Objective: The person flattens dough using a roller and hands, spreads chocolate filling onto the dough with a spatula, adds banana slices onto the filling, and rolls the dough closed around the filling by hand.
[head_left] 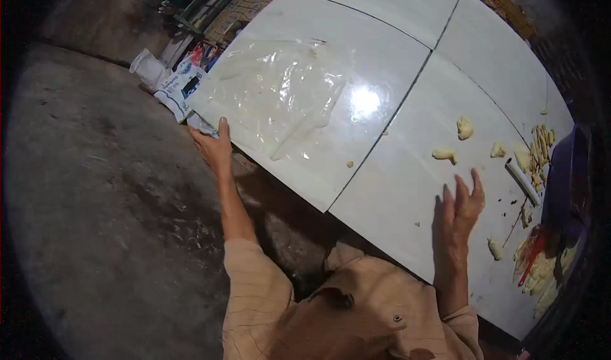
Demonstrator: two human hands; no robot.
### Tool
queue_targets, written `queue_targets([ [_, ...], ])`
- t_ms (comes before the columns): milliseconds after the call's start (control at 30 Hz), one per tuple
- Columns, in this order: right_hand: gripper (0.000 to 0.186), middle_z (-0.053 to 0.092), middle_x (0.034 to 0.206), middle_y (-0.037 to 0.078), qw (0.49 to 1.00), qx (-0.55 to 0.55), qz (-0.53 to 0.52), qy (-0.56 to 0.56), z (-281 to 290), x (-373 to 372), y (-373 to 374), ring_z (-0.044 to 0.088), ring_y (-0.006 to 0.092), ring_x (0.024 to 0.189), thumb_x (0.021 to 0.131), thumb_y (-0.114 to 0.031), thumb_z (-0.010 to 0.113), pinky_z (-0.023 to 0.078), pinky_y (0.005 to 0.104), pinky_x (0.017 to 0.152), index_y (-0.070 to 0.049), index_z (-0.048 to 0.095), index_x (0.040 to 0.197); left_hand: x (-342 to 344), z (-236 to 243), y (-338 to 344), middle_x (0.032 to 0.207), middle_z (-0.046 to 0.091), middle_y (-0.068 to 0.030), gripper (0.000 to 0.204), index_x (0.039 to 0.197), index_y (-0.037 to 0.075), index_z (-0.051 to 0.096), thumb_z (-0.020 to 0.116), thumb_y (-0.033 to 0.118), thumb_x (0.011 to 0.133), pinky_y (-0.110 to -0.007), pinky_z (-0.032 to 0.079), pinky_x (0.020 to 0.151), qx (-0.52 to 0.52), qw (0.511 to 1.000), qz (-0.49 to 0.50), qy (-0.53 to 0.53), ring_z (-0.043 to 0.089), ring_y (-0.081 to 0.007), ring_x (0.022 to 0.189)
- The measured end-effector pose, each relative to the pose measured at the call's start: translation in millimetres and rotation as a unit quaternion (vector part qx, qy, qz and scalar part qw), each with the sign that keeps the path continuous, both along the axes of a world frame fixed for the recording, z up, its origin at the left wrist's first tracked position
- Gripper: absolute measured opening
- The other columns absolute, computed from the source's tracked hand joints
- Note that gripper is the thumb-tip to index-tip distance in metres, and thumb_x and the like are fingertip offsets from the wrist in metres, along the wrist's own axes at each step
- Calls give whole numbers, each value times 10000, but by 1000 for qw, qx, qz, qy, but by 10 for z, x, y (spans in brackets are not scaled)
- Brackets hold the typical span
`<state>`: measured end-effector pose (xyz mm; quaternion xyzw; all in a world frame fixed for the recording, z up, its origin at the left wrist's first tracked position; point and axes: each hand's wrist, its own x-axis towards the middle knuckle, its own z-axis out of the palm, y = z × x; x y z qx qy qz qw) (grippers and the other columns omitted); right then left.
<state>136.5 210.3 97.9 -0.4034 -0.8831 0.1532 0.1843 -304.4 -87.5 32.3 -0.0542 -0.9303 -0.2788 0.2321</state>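
At the near left edge of the white tiled table (388, 201), my left hand (213, 148) has its thumb and fingers apart, beside a white printed bag (180, 89). A clear plastic sheet (280, 92) lies wrinkled on the tabletop just beyond it. My right hand (463, 217) hovers over or touches the right part of the table, fingers spread and holding nothing. Several pale lumps lie near it and look like dough: a rounded lump (464, 127), a longer piece (444, 155) and a smaller one (498, 150).
On the right are a light-coloured tube (523, 182), a pile of thin dough-like strips (541, 147) and a dark purple tub (566, 182). A red strip-like tool (533, 261) lies by a smeared pale mass (546, 274). Grey floor (127, 201) stretches along the left.
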Motion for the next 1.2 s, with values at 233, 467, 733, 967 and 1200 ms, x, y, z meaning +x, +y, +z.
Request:
queue_targets([
  [233, 283, 508, 1424, 243, 985, -60, 136, 92, -17, -562, -223, 468, 434, 1315, 885, -84, 681, 363, 555, 1108, -45, 640, 1162, -414, -55, -271, 1075, 661, -153, 343, 986, 0, 659, 694, 338, 944, -443, 502, 814, 86, 991, -25, -103, 635, -312, 906],
  [467, 646, 403, 1510, 277, 927, -71, 319, 185, 77, -855, -168, 427, 491, 1374, 734, -292, 904, 428, 540, 1101, -57, 634, 1273, 958, 1379, 854, 1439, 530, -275, 216, 1111, 33, 438, 504, 234, 1066, -370, 654, 745, 434, 798, -358, -214, 635, -342, 1224],
  [733, 1176, 276, 1592, 339, 863, -14, 291, 414, 360, -1137, -443, 341, 507, 1452, 691, -401, 925, 366, 538, 1144, -106, 248, 1607, 2441, 2030, 1513, 1478, 413, -384, 269, 1201, 26, 458, 508, 220, 1023, -476, 633, 880, 555, 546, -509, -366, 533, -480, 1303],
  [967, 396, 583, 1421, 237, 964, 43, 162, 204, 901, 651, -86, 576, 403, 1311, 882, -151, 667, 480, 477, 1077, -130, 697, 1276, 2751, 1814, 1488, 1488, 454, -297, 889, 1441, 21, 388, 768, 556, 841, -400, 610, 911, 457, 587, -573, -342, 564, -381, 1296],
  [1200, 616, 382, 1607, 166, 926, 14, 302, -227, 610, 1381, -648, 286, 338, 1529, 849, -189, 648, 130, 711, 1193, -75, 507, 1437, 2908, 1344, 1158, 1436, 536, -231, 621, 1444, 35, 451, 585, 460, 1012, -378, 591, 911, 418, 708, -436, -365, 608, -320, 1243],
])
